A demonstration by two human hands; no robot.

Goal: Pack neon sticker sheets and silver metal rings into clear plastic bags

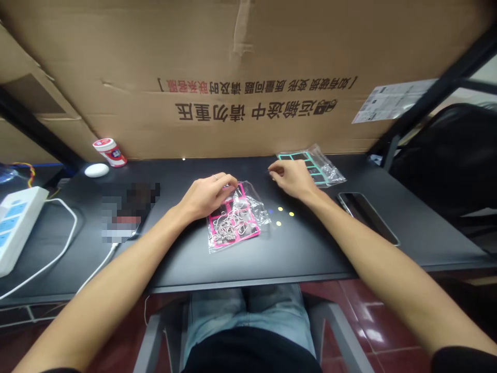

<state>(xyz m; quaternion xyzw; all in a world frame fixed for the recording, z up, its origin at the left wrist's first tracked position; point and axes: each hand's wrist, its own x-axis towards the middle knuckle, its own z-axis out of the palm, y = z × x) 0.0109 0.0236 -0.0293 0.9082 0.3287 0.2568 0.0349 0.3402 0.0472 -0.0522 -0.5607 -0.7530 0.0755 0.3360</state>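
My left hand [207, 196] lies on the table with its fingertips curled over the top of a clear plastic bag [233, 220]. The bag holds a pink-framed card [233, 228] with several thin silver wire shapes. My right hand [293, 178] rests on the black table [310, 248], its fingers curled and nothing visible in them. It is just next to a second clear bag [316, 166] holding a teal-framed card. Several small yellow and blue dots [281, 215] lie between the hands.
A smartphone [368, 218] lies at the right, and a large printed cardboard sheet [240, 88] stands along the back edge. At the left are a white power strip [17, 223], a white cable [66, 238], a white oval object [97, 170], a red-and-white canister [110, 153] and a pixelated item [128, 207].
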